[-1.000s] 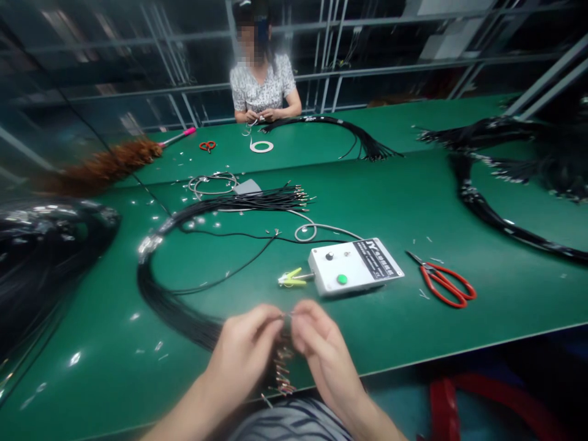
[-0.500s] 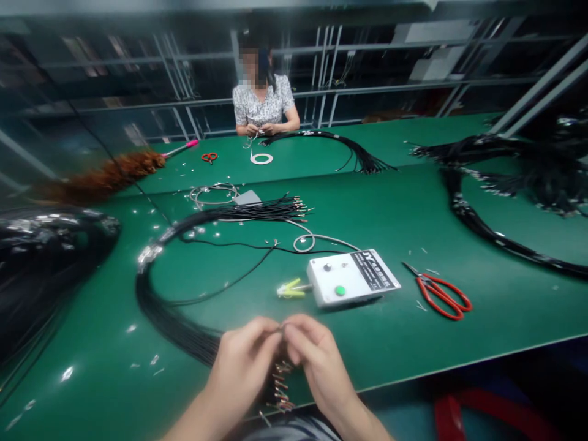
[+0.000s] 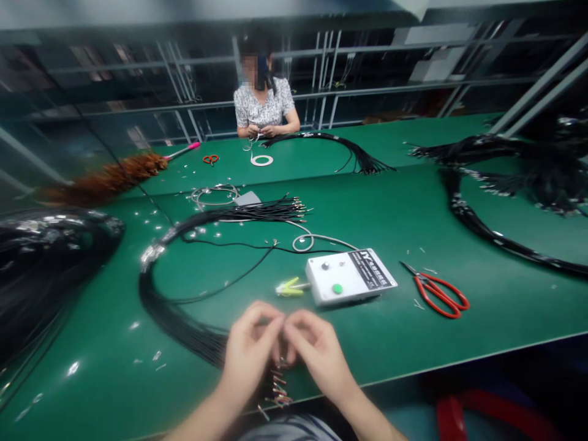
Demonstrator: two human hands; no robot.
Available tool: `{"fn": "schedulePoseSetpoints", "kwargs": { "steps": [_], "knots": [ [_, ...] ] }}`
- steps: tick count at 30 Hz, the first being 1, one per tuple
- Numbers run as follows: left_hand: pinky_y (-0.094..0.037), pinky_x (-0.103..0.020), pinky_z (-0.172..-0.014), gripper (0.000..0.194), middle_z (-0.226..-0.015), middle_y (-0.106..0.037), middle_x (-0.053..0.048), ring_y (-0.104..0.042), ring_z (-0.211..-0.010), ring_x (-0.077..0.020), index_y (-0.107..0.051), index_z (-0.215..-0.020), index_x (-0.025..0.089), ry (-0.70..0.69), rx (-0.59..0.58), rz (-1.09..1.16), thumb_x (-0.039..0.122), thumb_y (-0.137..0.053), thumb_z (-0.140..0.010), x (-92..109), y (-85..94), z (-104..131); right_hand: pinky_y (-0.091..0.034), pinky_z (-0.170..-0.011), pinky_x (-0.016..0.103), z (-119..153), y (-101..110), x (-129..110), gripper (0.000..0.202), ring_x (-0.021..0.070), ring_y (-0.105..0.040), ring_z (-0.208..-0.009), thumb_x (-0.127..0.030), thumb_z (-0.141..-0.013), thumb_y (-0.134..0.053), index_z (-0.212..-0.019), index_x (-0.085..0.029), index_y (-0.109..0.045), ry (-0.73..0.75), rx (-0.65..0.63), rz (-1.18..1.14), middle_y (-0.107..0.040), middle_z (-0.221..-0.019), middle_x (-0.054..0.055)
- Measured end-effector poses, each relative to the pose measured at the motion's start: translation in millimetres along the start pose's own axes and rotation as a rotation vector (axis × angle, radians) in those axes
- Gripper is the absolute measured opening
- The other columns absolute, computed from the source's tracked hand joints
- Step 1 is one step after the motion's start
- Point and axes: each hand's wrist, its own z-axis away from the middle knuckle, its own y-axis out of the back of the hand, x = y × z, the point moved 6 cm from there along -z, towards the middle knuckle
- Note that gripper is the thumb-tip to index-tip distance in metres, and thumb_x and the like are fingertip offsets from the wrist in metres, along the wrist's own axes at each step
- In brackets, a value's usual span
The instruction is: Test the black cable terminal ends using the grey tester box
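Observation:
Close to the table's front edge, my left hand [image 3: 250,352] and my right hand [image 3: 316,349] meet, thumbs and forefingers pinched tip to tip. Between them is what looks like the end of a thin black cable, mostly hidden by my fingers. A thick bundle of black cables [image 3: 184,327] curves in from the left and passes behind my left hand. Stripped, coppery and coloured wire ends [image 3: 279,386] show below my hands. Just beyond is a white control box [image 3: 342,275] with a green button, and yellow-green prongs [image 3: 291,286] stick out of its left side.
Red-handled snips [image 3: 441,294] lie right of the box. More black cable bundles rest at the left [image 3: 50,263] and right [image 3: 487,236]. Across the green table [image 3: 367,208] a person [image 3: 266,110] handles a white strip. A brown duster [image 3: 114,177] lies at the back left.
My fingertips have shifted slightly and the hands have turned a little, with the thumbs now pointing upward. The view has moved slightly; the objects on the table stay in place.

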Motion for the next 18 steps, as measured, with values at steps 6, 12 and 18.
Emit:
{"fn": "schedulePoseSetpoints", "kwargs": {
  "steps": [6, 12, 18],
  "knots": [
    [-0.046, -0.026, -0.066, 0.018, -0.083, -0.058, -0.003, -0.058, -0.072, -0.0143, -0.059, -0.084, 0.018, -0.193, -0.009, -0.376, 0.026, -0.050, -0.097, 5.9, 1.0, 8.0, -0.045, -0.060, 0.025, 0.7, 8.0, -17.8, 0.018, 0.0135, -0.061, -0.065, -0.029, -0.096, -0.050, -0.084, -0.019, -0.060, 0.336, 0.033, 0.505, -0.061, -0.079, 0.002],
    [-0.043, -0.027, -0.067, 0.020, -0.080, -0.060, -0.003, -0.056, -0.074, -0.0161, -0.060, -0.082, 0.018, -0.234, -0.022, -0.423, 0.024, -0.049, -0.097, 3.8, 1.5, 0.4, -0.044, -0.070, 0.028, 8.6, 19.9, -28.1, 0.014, 0.0161, -0.062, -0.076, -0.019, -0.098, -0.048, -0.093, -0.021, -0.061, 0.581, 0.085, 0.831, -0.067, -0.086, 0.003],
    [-0.044, -0.027, -0.068, 0.021, -0.080, -0.058, -0.003, -0.055, -0.075, -0.0160, -0.058, -0.083, 0.018, -0.309, -0.090, -0.465, 0.021, -0.046, -0.099, 7.9, 2.4, -5.0, -0.034, -0.068, 0.032, 7.9, 5.6, -45.1, 0.012, 0.0184, -0.061, -0.074, -0.030, -0.094, -0.059, -0.095, -0.019, -0.064, 0.777, 0.069, 1.180, -0.070, -0.085, 0.002]
  ]
}}
